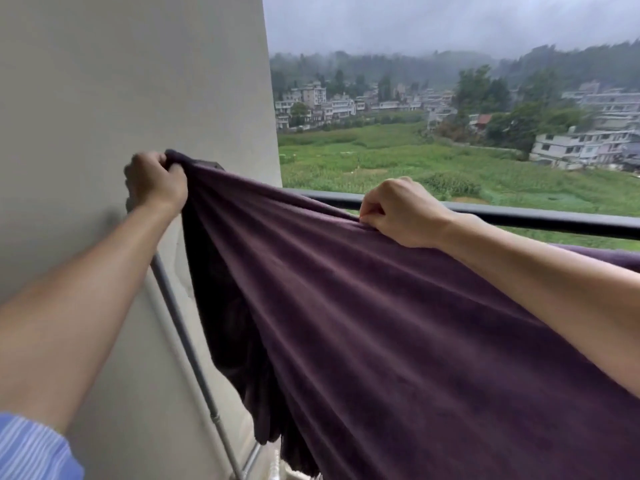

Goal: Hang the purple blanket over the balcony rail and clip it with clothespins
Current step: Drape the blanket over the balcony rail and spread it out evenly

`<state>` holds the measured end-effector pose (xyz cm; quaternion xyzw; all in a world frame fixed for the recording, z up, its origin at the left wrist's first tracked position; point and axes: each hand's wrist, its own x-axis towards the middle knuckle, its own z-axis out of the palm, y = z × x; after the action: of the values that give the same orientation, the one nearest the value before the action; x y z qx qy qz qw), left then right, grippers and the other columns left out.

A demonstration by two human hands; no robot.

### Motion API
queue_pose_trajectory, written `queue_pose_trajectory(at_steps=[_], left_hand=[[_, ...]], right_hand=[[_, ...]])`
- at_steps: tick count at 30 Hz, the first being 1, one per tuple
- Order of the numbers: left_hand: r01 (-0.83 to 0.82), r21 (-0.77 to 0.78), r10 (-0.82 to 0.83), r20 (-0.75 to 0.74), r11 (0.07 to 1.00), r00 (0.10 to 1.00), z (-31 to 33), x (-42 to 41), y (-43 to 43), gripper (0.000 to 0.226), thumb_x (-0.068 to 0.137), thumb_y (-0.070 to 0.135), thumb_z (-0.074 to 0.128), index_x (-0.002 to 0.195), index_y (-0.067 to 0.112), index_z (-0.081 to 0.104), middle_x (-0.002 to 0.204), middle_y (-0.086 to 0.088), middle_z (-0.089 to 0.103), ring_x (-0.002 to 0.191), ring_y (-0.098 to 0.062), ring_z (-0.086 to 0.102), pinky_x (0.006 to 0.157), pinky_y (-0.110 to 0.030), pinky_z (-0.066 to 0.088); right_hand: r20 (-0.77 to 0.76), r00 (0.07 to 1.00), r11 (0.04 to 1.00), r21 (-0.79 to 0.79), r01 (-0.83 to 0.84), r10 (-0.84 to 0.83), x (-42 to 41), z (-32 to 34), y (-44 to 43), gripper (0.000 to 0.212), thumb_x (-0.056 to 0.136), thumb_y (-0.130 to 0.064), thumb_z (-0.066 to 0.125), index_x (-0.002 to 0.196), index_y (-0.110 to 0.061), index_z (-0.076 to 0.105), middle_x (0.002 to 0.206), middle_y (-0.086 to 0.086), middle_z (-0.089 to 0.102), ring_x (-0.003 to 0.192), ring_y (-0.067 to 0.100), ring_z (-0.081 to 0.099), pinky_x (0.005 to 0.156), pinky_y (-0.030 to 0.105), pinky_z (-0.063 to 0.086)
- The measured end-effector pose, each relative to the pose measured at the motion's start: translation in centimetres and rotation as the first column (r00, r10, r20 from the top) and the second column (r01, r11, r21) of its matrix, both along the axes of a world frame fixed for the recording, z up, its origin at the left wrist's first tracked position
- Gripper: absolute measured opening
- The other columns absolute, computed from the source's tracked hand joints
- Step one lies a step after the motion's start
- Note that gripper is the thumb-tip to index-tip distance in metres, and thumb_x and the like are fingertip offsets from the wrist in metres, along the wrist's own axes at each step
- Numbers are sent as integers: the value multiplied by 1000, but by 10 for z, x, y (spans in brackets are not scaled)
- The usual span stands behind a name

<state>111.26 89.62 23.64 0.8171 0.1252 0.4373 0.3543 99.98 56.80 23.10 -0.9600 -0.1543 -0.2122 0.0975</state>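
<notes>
You have one purple blanket (346, 306), stretched between your two hands in front of the single dark balcony rail (536, 220). Your left hand (156, 181) clenches its bunched corner beside the wall (121, 81); your right hand (398, 213) pinches its top edge near the rail. The cloth hides the rail's left end and part of one grey pipe (194, 358).

blanket (363, 323): 1 | hands: 2 (left hand (156, 183), right hand (401, 213)) | rail (519, 216): 1 | pipe (194, 362): 1 | sleeve (31, 448): 1
</notes>
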Motion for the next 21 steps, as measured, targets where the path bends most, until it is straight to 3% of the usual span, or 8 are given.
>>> queue_pose_trajectory(at_steps=[4, 8, 12, 15, 18, 21], left_hand=[[-97, -109, 101, 29, 989, 994, 31, 15, 36, 30, 80, 22, 44, 88, 2, 64, 106, -30, 64, 102, -45, 58, 89, -43, 47], [-185, -208, 167, -99, 961, 981, 20, 24, 74, 37, 79, 23, 44, 102, 5, 66, 117, -26, 62, 109, -43, 58, 95, -44, 47], [-250, -199, 173, -339, 947, 925, -45, 20, 90, 38, 82, 11, 54, 116, -3, 60, 124, -29, 57, 115, -44, 56, 97, -47, 48], [-87, -240, -40, -479, 967, 877, -85, 23, 94, 25, 77, 9, 66, 101, 0, 66, 111, -24, 65, 101, -38, 63, 88, -43, 52], [102, -409, -235, -288, 907, 928, -77, 30, 77, 29, 82, 20, 69, 108, 7, 64, 110, -16, 65, 98, -25, 60, 84, -32, 47], [258, -482, -357, -125, 837, 926, -50, 35, 51, 21, 89, 27, 62, 100, 9, 64, 102, -11, 63, 97, -18, 54, 75, -19, 45]], right_hand=[[40, 999, 998, 53, -36, 34, 31, 15, 50, 23, 91, -16, 48, 82, -3, 66, 85, 16, 68, 79, 34, 63, 68, 38, 51], [98, 995, 976, 220, -4, -18, 72, 30, 91, 22, 92, -17, 54, 86, -2, 68, 90, 18, 69, 83, 34, 62, 74, 40, 52], [-66, 996, 989, 141, -51, 61, 79, 1, 95, 16, 89, -23, 57, 84, -14, 69, 91, 10, 71, 84, 29, 65, 76, 38, 55], [-265, 964, 999, 51, 8, 5, 73, -4, 69, 41, 89, -51, 54, 82, -13, 69, 86, 7, 68, 80, 26, 63, 67, 31, 49], [-413, 911, 996, 80, 25, 10, 66, 1, 44, 57, 87, -60, 55, 88, -6, 72, 85, 8, 69, 75, 22, 62, 65, 29, 46], [-430, 901, 987, 160, 16, 55, 56, -6, 37, 57, 87, -58, 56, 80, -4, 70, 70, 7, 64, 64, 18, 57, 61, 28, 44]])
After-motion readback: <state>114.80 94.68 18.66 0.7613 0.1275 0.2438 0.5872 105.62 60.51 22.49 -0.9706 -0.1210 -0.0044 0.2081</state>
